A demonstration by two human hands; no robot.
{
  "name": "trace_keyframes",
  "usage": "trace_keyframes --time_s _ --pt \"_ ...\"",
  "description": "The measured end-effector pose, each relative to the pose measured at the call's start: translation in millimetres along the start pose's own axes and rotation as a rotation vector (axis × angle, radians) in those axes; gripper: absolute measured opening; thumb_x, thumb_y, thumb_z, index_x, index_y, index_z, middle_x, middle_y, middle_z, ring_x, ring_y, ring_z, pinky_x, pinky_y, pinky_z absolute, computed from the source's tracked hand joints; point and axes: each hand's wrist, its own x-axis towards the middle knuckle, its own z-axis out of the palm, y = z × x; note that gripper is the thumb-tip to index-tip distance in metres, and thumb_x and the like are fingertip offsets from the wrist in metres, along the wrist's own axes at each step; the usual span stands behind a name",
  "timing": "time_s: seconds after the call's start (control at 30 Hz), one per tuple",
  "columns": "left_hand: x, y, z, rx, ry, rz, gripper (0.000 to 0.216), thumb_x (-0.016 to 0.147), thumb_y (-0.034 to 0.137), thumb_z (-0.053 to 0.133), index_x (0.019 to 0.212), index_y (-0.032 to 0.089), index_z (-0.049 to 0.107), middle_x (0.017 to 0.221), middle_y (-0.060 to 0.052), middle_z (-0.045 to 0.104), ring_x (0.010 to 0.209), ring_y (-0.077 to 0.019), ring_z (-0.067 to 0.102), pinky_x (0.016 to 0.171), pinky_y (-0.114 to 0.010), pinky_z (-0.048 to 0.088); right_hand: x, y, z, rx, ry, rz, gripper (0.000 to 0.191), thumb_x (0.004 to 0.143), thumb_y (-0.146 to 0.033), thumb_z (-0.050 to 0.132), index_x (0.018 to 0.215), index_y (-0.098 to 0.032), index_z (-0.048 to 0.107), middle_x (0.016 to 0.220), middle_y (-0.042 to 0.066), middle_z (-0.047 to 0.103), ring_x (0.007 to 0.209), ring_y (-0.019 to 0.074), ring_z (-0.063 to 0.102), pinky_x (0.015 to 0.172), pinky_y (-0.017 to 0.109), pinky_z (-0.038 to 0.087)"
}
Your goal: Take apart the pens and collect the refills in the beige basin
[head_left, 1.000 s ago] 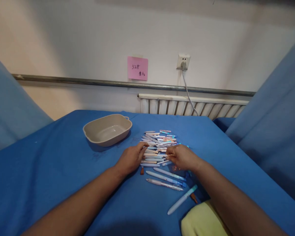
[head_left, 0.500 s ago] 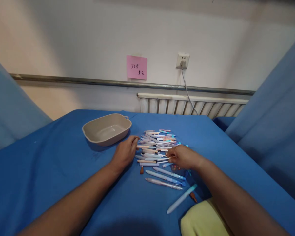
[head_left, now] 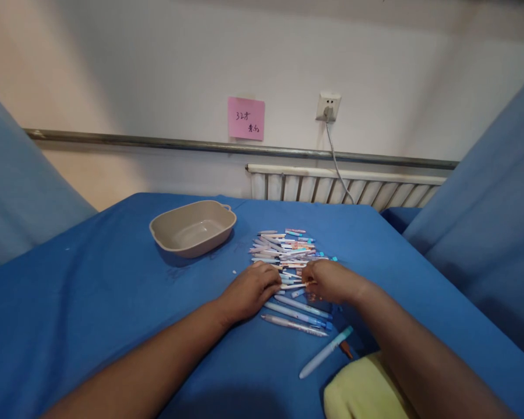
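Note:
A heap of pens (head_left: 283, 251) in white, pale blue and grey lies side by side on the blue cloth. My left hand (head_left: 252, 290) is closed at the heap's left side, thumb and fingers around the near end of a thin white pen (head_left: 293, 286). That pen's other end is pinched by my right hand (head_left: 332, 280), palm down over the right side of the heap. Part of the heap is hidden under both hands. Closer to me lie a blue pen (head_left: 297, 314), a grey patterned pen (head_left: 293, 326) and a slanted teal-ended pen (head_left: 325, 352).
Left of the heap stands a beige basin (head_left: 174, 247). A yellow-green cloth (head_left: 367, 387) lies at the near right, beside a brown piece (head_left: 346, 349). Behind the table are a radiator (head_left: 314, 174), a metal rail (head_left: 179, 144) and a plugged cable (head_left: 336, 163). Blue curtains hang at both sides.
My left hand has moved right and toward me, from the heap's left edge onto the pens, now close to my right hand. The right hand has stayed nearly in place.

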Motion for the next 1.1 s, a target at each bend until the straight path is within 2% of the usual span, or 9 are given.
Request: trace_keyframes --time_s 0.07,0.17,0.27,0.37,0.47,0.6,0.8,0.9,1.1 --pt "0.2 -0.8 0.1 -0.001 0.006 -0.017 0.015 0.090 0.025 0.046 0.092 0.020 0.059 0.094 -0.006 0.062 0.094 -0.0203 0.054 0.087 -0.034 0.040 -1.3 5.2 -2.5 -0.034 0.007 0.040 0.014 0.075 -0.016 0.055 0.081 -0.019 0.067 0.083 0.004 0.068 0.074 0.0163 0.058 0.060 0.024 0.032" --pt "-0.5 -1.5 0.5 -0.019 0.006 -0.030 0.013 0.088 0.025 0.049 0.093 0.020 0.059 0.095 -0.006 0.062 0.094 -0.0206 0.054 0.087 -0.034 0.041 -3.9 5.3 -6.6 -0.028 0.075 0.066 0.019 0.074 -0.019 0.057 0.091 -0.019 0.066 0.093 0.007 0.067 0.081 0.0178 0.059 0.065 0.024 0.034" --pt "-2.2 -2.3 0.7 -0.051 0.024 -0.033 0.014 0.086 0.025 0.052 0.097 0.020 0.059 0.098 -0.006 0.061 0.096 -0.0210 0.054 0.087 -0.035 0.042 -8.6 -6.6 -8.8 -0.013 0.109 0.037 0.022 0.073 -0.022 0.060 0.094 -0.019 0.064 0.097 0.007 0.066 0.084 0.0185 0.058 0.067 0.025 0.035" --pt "-4.3 -4.2 1.0 -0.077 0.078 -0.021 0.016 0.085 0.022 0.053 0.100 0.020 0.057 0.104 -0.006 0.061 0.100 -0.0212 0.052 0.090 -0.035 0.040 -13.8 -23.9 -4.7 -0.013 0.029 0.007 0.018 0.073 -0.026 0.061 0.090 -0.021 0.065 0.089 0.004 0.068 0.078 0.0181 0.059 0.063 0.025 0.034" --pt "-6.0 -6.0 0.3 -0.101 0.140 -0.025 0.017 0.085 0.019 0.051 0.100 0.020 0.058 0.105 -0.007 0.061 0.102 -0.0208 0.052 0.092 -0.035 0.040 -17.2 -37.5 4.0 -0.060 0.003 0.000 0.020 0.074 -0.022 0.059 0.093 -0.021 0.064 0.090 0.006 0.068 0.082 0.0203 0.060 0.063 0.026 0.035" --pt "-7.4 -1.7 -4.1 -0.130 0.167 -0.037 0.017 0.087 0.021 0.048 0.101 0.020 0.058 0.103 -0.007 0.062 0.100 -0.0204 0.053 0.091 -0.034 0.040 -21.2 -46.1 10.8 -0.140 0.068 -0.034 0.019 0.076 -0.013 0.054 0.093 -0.017 0.062 0.093 0.010 0.066 0.088 0.0226 0.059 0.073 0.029 0.038" --pt "-15.2 13.6 -9.2 -0.134 0.163 -0.012 0.022 0.088 0.030 0.051 0.108 0.021 0.055 0.107 -0.006 0.061 0.101 -0.0198 0.052 0.091 -0.032 0.040 -27.9 -51.0 12.4 0.093 0.209 -0.081 0.021 0.085 -0.017 0.047 0.103 -0.016 0.057 0.100 0.010 0.061 0.096 0.0206 0.055 0.082 0.029 0.039" --pt "-22.8 13.5 -7.0 -0.083 0.132 -0.035 0.017 0.091 0.028 0.046 0.102 0.021 0.057 0.100 -0.006 0.062 0.095 -0.0195 0.054 0.086 -0.031 0.041 -25.7 -50.3 18.7 0.235 0.258 -0.086 0.024 0.086 -0.015 0.046 0.108 -0.017 0.055 0.104 0.008 0.059 0.098 0.0180 0.054 0.083 0.027 0.039" --pt "-27.7 10.8 -0.1 -0.001 0.078 -0.105 0.024 0.094 0.033 0.039 0.098 0.021 0.059 0.094 -0.006 0.064 0.088 -0.0198 0.057 0.079 -0.031 0.042 -22.2 -41.2 28.5 0.204 0.199 -0.090 0.019 0.090 -0.019 0.042 0.096 -0.017 0.060 0.092 0.007 0.062 0.089 0.0178 0.056 0.077 0.026 0.039"
